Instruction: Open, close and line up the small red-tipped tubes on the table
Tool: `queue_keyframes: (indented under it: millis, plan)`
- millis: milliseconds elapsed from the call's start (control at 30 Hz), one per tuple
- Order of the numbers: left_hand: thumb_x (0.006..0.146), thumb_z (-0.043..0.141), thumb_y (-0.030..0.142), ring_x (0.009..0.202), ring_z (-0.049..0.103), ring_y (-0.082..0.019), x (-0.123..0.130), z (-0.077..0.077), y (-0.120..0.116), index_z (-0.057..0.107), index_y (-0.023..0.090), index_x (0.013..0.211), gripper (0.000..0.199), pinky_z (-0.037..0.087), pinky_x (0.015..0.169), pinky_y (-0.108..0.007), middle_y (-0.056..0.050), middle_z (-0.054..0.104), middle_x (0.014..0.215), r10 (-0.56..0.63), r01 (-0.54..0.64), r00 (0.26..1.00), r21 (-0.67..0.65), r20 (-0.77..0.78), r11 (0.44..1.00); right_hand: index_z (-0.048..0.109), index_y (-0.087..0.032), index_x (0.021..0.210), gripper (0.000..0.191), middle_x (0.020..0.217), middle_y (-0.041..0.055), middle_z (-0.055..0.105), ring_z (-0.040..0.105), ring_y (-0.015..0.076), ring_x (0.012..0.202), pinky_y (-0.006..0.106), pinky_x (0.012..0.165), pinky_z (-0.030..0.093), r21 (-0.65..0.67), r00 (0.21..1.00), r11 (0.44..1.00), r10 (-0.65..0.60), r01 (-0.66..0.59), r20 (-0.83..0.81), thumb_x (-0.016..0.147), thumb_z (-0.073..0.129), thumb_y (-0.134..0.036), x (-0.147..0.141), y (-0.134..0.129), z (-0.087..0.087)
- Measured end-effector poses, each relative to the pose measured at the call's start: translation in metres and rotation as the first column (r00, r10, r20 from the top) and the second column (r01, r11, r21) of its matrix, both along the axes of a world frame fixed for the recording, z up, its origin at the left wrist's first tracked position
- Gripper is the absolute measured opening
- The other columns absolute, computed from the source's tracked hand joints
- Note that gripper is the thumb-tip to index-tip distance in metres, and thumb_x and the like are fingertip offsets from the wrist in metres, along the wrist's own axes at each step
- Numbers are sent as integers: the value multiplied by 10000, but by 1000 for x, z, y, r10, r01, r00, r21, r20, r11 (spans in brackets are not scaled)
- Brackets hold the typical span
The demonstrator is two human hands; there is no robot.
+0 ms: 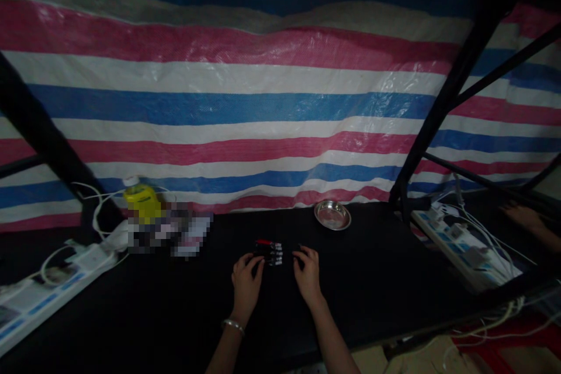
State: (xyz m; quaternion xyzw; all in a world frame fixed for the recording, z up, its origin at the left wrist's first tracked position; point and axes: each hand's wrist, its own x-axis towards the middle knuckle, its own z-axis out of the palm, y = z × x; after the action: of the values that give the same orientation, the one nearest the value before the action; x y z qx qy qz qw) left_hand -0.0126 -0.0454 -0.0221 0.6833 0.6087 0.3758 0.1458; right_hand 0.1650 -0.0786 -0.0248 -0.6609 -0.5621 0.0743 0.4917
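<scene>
A short row of slim lighters lies side by side on the black tabletop, their silver ends facing right. The farthest is red; the nearer ones look black and blend into the table. My left hand is at the left ends of the nearer lighters, thumb and forefinger closed on a black lighter. Right of the row, my right hand rests with fingers curved and slightly apart. Something small and dark shows near its forefinger, too dim to make out. A bracelet circles my left wrist.
Behind the lighters stands a round metal dish. A yellow bottle and blurred items are at the back left. Power strips with cables lie at both sides. Another person's hand is at far right, beyond the black frame.
</scene>
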Motion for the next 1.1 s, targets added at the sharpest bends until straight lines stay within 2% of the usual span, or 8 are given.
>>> queue_keyframes:
  millis: [300, 600, 867, 1000, 1100]
  plan:
    - [776, 479, 357, 983, 533, -257, -2, -4, 3, 700, 228, 877, 274, 429, 854, -438, -90, 583, 1026, 33, -35, 998, 30, 54, 999, 699, -287, 965, 250, 1225, 83, 527, 414, 252, 1180, 443, 962, 385, -4, 984, 992, 122, -122, 128, 798, 551, -174, -6, -7, 17]
    - [801, 469, 334, 998, 530, -264, -2, 0, 3, 697, 244, 907, 267, 425, 838, -444, -87, 591, 1055, 55, -54, 998, -43, 12, 998, 715, -341, 904, 203, 1336, 33, 468, 372, 271, 1243, 471, 971, 372, -62, 958, 969, 246, -240, 145, 752, 661, -218, -10, -11, 23]
    - [806, 493, 322, 1052, 510, -261, 3, 10, -2, 686, 252, 924, 237, 393, 872, -447, -80, 578, 1099, 64, -67, 997, -93, -39, 993, 711, -326, 929, 245, 1320, 51, 478, 374, 265, 1233, 466, 984, 362, -81, 964, 974, 222, -212, 145, 753, 645, -169, -10, -9, 21]
    - [757, 561, 418, 1090, 487, -266, -2, 8, -3, 661, 284, 995, 290, 375, 902, -461, -67, 552, 1150, -15, 11, 999, -66, -53, 998, 690, -306, 998, 279, 1298, 69, 488, 383, 265, 1224, 462, 978, 374, -80, 973, 981, 187, -177, 137, 759, 633, -172, -10, -8, 18]
    - [699, 624, 409, 1104, 477, -275, -8, 4, 0, 650, 286, 1028, 353, 390, 896, -453, -67, 540, 1172, -89, 85, 994, -76, -63, 993, 695, -294, 982, 264, 1264, 75, 511, 400, 268, 1208, 463, 971, 381, -77, 978, 986, 160, -151, 133, 762, 622, -168, -9, -8, 17]
